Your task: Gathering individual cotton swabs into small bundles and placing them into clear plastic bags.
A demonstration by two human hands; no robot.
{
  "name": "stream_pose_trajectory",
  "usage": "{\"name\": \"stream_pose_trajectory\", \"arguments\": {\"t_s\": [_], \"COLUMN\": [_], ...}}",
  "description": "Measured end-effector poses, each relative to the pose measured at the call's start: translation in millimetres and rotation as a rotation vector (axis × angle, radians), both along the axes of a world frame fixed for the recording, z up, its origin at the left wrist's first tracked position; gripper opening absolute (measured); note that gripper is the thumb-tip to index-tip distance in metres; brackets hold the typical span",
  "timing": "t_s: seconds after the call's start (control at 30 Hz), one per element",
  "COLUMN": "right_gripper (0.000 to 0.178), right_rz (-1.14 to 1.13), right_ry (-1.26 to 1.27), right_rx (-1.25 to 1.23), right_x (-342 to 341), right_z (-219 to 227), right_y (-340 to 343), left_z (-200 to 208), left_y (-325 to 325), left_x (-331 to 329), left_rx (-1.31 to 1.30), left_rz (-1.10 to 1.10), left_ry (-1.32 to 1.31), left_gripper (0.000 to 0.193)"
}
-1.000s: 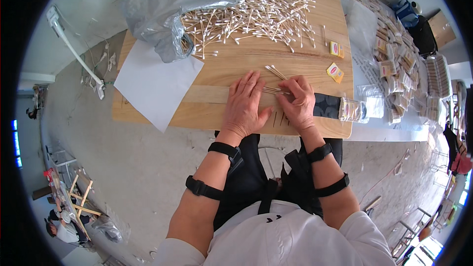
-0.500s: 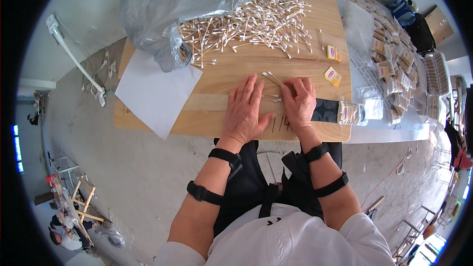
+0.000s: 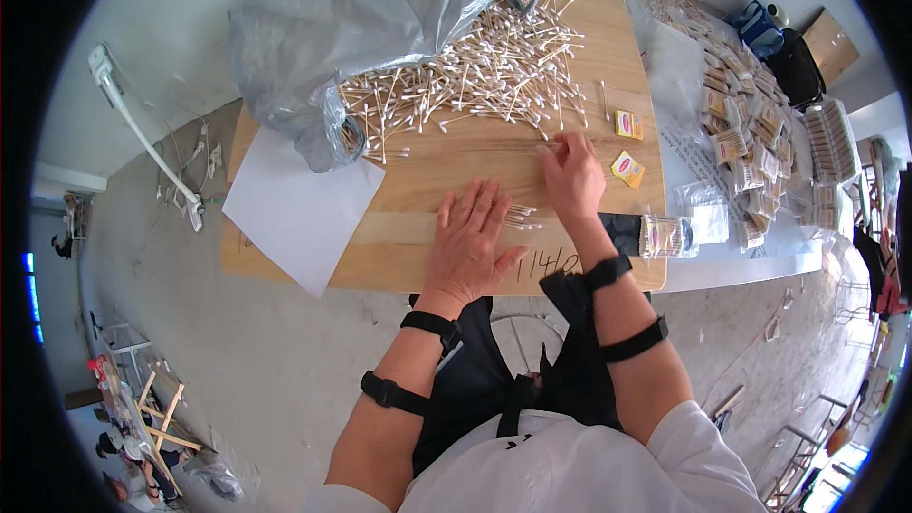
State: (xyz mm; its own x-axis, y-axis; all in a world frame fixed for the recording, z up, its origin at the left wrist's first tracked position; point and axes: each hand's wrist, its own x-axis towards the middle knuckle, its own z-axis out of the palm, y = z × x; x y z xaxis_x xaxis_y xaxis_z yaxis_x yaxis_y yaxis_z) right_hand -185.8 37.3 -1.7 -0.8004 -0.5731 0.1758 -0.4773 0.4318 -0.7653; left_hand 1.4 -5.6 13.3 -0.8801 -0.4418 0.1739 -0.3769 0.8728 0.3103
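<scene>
My left hand [image 3: 470, 239] lies flat on the wooden table [image 3: 427, 180], its fingers stretched out. Beside its index finger and thumb, the white tips of several cotton swabs [image 3: 522, 217] stick out; their other ends are hidden by the hand. Farther right, my right hand [image 3: 574, 179] is over the table with its fingers bent and closed together. Whatever its fingertips hold, if anything, is too small to tell. Just beyond it spreads a large heap of loose cotton swabs [image 3: 475, 71], spilling from a grey plastic bag [image 3: 351, 28].
A white paper sheet [image 3: 299, 214] lies at the left. Two small yellow cards [image 3: 627, 169] and a single swab [image 3: 604, 100] lie right of the heap. A packed swab bag [image 3: 668, 237] rests at the right edge. Many packed bags [image 3: 746, 142] cover the neighbouring surface.
My right hand has moved away from my left hand, toward the heap. The two swabs it pinched are no longer visible. My left hand stays flat in place, while the view has shifted slightly.
</scene>
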Motion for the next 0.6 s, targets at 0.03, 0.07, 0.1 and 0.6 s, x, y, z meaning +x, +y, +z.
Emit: {"name": "stream_pose_trajectory", "arguments": {"t_s": [0.03,0.07,0.1,0.6], "right_gripper": [0.021,0.021,0.021,0.014], "right_rz": [0.013,0.047,0.043,0.394], "right_ry": [0.111,0.159,0.161,0.069], "right_rx": [0.045,0.118,0.116,0.020], "right_x": [-8,-15,-18,25], "right_z": [0,1,1,9], "right_y": [-8,-14,-18,25], "left_z": [0,1,1,-3], "left_y": [1,1,2,1], "left_x": [-1,-2,-3,0], "left_rx": [0.012,0.024,0.021,-0.009], "left_rz": [0.008,0.016,0.012,0.049], "left_ry": [0.017,0.035,0.038,0.043], "left_gripper": [0.069,0.068,0.068,0.074]}}
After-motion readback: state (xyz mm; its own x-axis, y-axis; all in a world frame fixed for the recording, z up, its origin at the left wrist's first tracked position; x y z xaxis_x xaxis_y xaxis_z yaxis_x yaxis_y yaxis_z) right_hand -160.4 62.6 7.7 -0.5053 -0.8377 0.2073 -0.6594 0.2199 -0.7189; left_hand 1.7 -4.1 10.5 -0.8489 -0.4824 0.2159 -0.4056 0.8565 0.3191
